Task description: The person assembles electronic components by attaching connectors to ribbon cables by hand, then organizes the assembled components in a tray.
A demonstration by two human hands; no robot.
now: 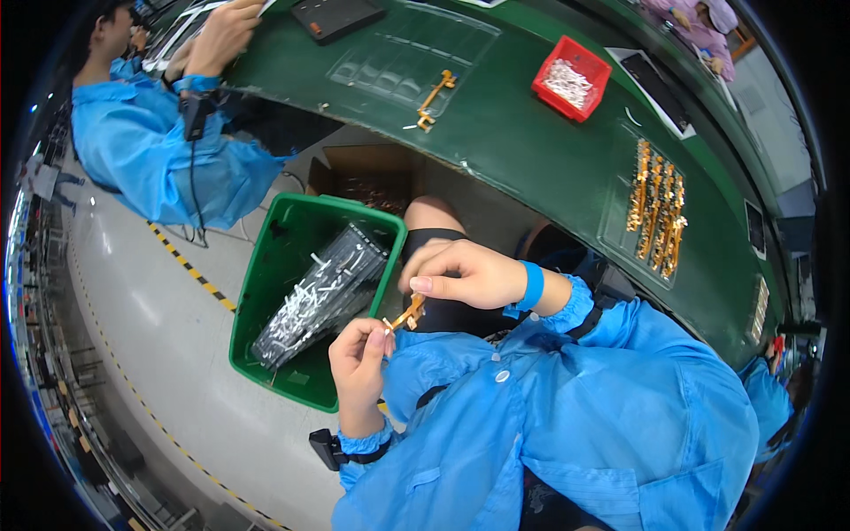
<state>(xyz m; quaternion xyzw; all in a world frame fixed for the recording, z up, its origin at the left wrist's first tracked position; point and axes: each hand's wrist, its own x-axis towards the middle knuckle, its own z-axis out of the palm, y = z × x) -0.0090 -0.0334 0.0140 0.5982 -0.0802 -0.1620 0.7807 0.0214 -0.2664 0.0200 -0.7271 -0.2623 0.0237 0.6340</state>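
The view is crossed from upper left to lower right by a long green tabletop [522,168], its near edge worn pale. At its upper left a co-worker in a blue smock [168,150] is seated. Beneath the tabletop's near edge, a deep green plastic bin [297,223] is set to the left of the person's legs; in it, long dark ribbed plastic trays [359,243] are strewn with thin white strips [323,283]. Behind the bin, a brown cardboard box [367,159] is partly hidden.

On the tabletop, a flat clear plastic tray [381,66] is laid towards the far left, with a single orange-gold slender part [434,102] resting at its right side. At the right, a second clear tray [615,226] is filled with rows of similar orange-gold parts [657,208]. Between the two, farther back, a red plastic box [580,55] is heaped with small white pieces [567,81].

The person's hands are held above the lap, beside the bin's right rim. By the left hand [359,354], the lower end of a small, narrow orange-gold part [407,314] is pinched between thumb and forefinger. The right hand [469,274], with a blue band [533,285] worn at its wrist, is curled over the part's upper end, its fingers blurred; whether the part is gripped there cannot be told.
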